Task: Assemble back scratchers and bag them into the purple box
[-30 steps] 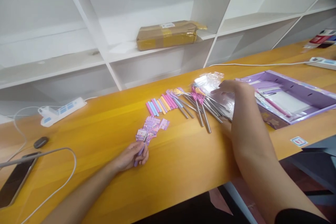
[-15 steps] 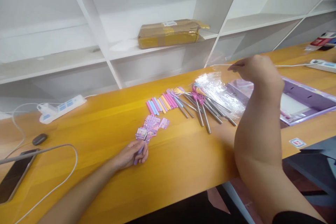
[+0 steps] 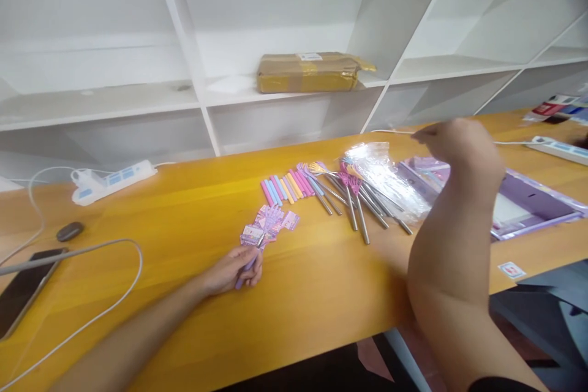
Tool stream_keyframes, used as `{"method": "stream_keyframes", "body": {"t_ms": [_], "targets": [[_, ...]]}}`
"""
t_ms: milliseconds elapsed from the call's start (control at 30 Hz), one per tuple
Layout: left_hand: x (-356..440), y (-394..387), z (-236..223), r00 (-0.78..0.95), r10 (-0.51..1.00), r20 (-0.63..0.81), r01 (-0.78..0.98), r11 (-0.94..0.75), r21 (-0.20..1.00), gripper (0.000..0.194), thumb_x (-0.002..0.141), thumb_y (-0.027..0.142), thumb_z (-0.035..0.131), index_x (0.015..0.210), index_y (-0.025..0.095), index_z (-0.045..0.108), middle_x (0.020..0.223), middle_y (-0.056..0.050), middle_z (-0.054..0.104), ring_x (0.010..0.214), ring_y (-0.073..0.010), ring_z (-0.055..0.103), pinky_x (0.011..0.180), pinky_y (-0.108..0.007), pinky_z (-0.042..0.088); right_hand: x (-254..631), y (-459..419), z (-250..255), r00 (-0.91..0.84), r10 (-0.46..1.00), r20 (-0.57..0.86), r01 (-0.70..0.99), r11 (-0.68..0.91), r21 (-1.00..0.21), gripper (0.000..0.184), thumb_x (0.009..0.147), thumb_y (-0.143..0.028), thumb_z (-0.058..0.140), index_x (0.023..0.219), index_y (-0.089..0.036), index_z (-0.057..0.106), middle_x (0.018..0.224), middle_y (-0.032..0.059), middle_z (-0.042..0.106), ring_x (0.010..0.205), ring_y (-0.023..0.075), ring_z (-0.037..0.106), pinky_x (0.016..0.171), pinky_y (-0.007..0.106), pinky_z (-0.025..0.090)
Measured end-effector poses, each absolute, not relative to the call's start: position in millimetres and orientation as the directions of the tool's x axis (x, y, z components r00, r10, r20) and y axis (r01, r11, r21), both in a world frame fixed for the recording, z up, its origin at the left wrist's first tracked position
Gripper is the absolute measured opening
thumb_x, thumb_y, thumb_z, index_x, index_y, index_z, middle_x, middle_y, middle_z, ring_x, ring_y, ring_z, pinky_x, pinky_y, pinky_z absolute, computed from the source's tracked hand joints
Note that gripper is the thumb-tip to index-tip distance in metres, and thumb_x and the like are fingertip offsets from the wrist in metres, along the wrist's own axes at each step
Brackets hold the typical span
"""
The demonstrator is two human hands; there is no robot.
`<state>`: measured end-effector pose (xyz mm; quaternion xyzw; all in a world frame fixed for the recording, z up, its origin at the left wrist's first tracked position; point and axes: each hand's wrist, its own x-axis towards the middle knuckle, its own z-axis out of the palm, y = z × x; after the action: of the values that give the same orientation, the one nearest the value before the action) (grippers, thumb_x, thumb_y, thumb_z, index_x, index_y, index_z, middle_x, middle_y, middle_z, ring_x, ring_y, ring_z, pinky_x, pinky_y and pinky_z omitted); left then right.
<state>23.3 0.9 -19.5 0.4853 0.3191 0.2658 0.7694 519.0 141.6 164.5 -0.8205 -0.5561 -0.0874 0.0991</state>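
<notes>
My left hand (image 3: 229, 274) rests on the wooden table (image 3: 184, 208), closed round a thin lilac stick (image 3: 243, 271). Just beyond it lies a small fan of purple cards (image 3: 272, 224). Farther back is a row of pastel sticks (image 3: 287, 187), then several metal rods with coloured claw ends (image 3: 356, 205) partly on a clear plastic bag (image 3: 388, 179). My right hand (image 3: 462, 144) is raised above the open purple box (image 3: 537, 205), fingers pinched together; what they hold is too small to make out.
A white power strip (image 3: 114, 177), a dark oval object (image 3: 70, 231), a phone (image 3: 22, 288) and a grey cable (image 3: 98, 248) lie at the left. A taped cardboard parcel (image 3: 312, 72) sits on the white shelving. Another power strip (image 3: 558, 148) lies far right.
My right hand lifted off the metal rods and bag and rose to the right, above the purple box. My left hand stayed where it was. The view tilted slightly.
</notes>
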Motion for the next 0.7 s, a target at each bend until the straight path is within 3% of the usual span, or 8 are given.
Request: {"method": "stream_keyframes", "body": {"t_ms": [67, 133, 200, 267, 367, 467, 600, 700], "targets": [[24.5, 0.5, -19.1, 0.655, 0.720, -0.230, -0.109, 0.391, 0.914, 0.054, 0.099, 0.068, 0.060, 0.081, 0.017, 0.057, 0.050, 0.007, 0.037, 0.051, -0.0133, 0.054, 0.040, -0.019, 0.028, 499.7, 116.3, 184.2, 0.341, 0.859, 0.383, 0.940, -0.298, -0.168, 0.028, 0.101, -0.029, 0.063, 0.119, -0.021, 0.083, 0.102, 0.0148, 0.078, 0.077, 0.0213, 0.060, 0.075, 0.036, 0.043], [25.7, 0.2, -18.7, 0.642, 0.732, -0.228, -0.128, 0.395, 0.910, 0.053, 0.100, 0.069, 0.058, 0.087, 0.018, 0.057, 0.052, 0.008, 0.036, 0.050, -0.0133, 0.053, 0.039, -0.018, 0.027, 472.2, 90.9, 200.9, 0.236, 0.862, 0.448, 0.957, -0.125, -0.263, 0.023, 0.101, -0.031, 0.063, 0.109, -0.021, 0.082, 0.094, 0.0115, 0.076, 0.072, 0.0176, 0.058, 0.075, 0.035, 0.044], [26.6, 0.1, -18.3, 0.627, 0.748, -0.218, -0.159, 0.397, 0.904, 0.050, 0.101, 0.068, 0.058, 0.095, 0.018, 0.058, 0.055, 0.009, 0.034, 0.049, -0.0126, 0.051, 0.038, -0.018, 0.026, 440.0, 70.0, 210.2, 0.064, 0.918, 0.390, 0.905, 0.111, -0.410, 0.025, 0.101, -0.040, 0.063, 0.106, -0.020, 0.078, 0.082, 0.0076, 0.072, 0.063, 0.0131, 0.056, 0.064, 0.029, 0.043], [27.4, -0.1, -17.6, 0.622, 0.758, -0.198, -0.191, 0.391, 0.900, 0.050, 0.100, 0.068, 0.060, 0.103, 0.019, 0.057, 0.060, 0.009, 0.034, 0.050, -0.0114, 0.049, 0.039, -0.019, 0.026, 405.6, 54.8, 211.0, -0.194, 0.942, 0.273, 0.722, 0.326, -0.610, 0.032, 0.099, -0.050, 0.066, 0.104, -0.020, 0.074, 0.071, 0.0021, 0.064, 0.054, 0.0093, 0.051, 0.052, 0.024, 0.039], [27.9, -0.5, -16.5, 0.627, 0.764, -0.152, -0.225, 0.365, 0.903, 0.058, 0.094, 0.072, 0.066, 0.115, 0.018, 0.058, 0.069, 0.008, 0.037, 0.053, -0.0103, 0.049, 0.043, -0.020, 0.028, 351.5, 40.3, 198.8, -0.538, 0.831, 0.145, 0.396, 0.401, -0.826, 0.034, 0.099, -0.054, 0.066, 0.096, -0.020, 0.068, 0.061, -0.0041, 0.054, 0.043, 0.0059, 0.042, 0.040, 0.020, 0.030], [26.4, -0.9, -17.7, 0.631, 0.771, -0.085, -0.262, 0.315, 0.912, 0.077, 0.084, 0.077, 0.075, 0.134, 0.022, 0.055, 0.079, 0.006, 0.044, 0.058, -0.0088, 0.047, 0.052, -0.021, 0.032, 296.6, 36.8, 171.8, -0.657, 0.746, 0.110, 0.257, 0.358, -0.897, 0.029, 0.104, -0.049, 0.061, 0.097, -0.022, 0.065, 0.064, -0.0057, 0.057, 0.039, 0.0045, 0.041, 0.040, 0.020, 0.032], [20.4, -2.2, -24.9, 0.649, 0.759, 0.055, -0.333, 0.218, 0.917, 0.105, 0.064, 0.080, 0.088, 0.150, 0.034, 0.048, 0.106, -0.001, 0.058, 0.075, -0.0113, 0.054, 0.066, -0.024, 0.042, 234.5, 54.9, 115.6, -0.576, 0.799, 0.175, 0.224, 0.360, -0.905, 0.020, 0.105, -0.038, 0.057, 0.102, -0.020, 0.066, 0.068, -0.0040, 0.062, 0.045, 0.0079, 0.050, 0.048, 0.022, 0.039], [18.2, -4.3, -32.4, 0.612, 0.789, -0.058, -0.228, 0.246, 0.942, 0.093, 0.069, 0.061, 0.096, 0.148, 0.031, 0.055, 0.118, -0.006, 0.064, 0.094, -0.0178, 0.063, 0.080, -0.028, 0.050, 206.8, 73.3, 73.6, -0.524, 0.816, 0.246, 0.195, 0.396, -0.897, 0.020, 0.104, -0.037, 0.058, 0.106, -0.019, 0.067, 0.069, -0.0033, 0.062, 0.048, 0.0094, 0.052, 0.050, 0.023, 0.038]]}}
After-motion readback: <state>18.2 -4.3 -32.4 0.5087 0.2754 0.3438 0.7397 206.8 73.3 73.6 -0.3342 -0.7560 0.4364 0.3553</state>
